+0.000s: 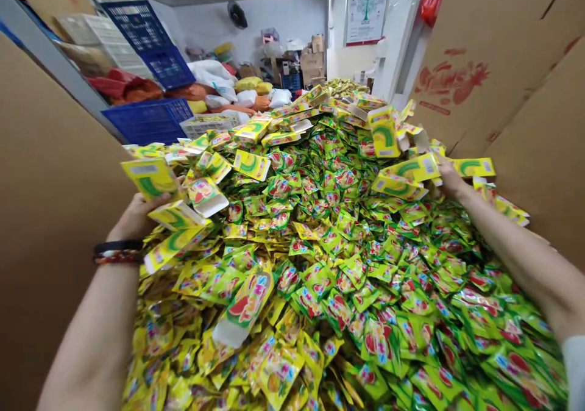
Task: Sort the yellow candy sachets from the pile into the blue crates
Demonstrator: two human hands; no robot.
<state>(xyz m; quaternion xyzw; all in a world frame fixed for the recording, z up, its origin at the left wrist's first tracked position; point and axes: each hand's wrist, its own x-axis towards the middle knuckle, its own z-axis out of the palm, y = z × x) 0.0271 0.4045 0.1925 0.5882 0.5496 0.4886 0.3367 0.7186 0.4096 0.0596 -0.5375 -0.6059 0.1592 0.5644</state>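
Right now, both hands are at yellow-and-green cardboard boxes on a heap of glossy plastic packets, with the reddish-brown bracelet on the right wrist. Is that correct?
Wrong side: the head view shows the reddish-brown bracelet on the left wrist, not the right. The left hand and right hand are at yellow-and-green cardboard boxes on a heap of glossy plastic packets.
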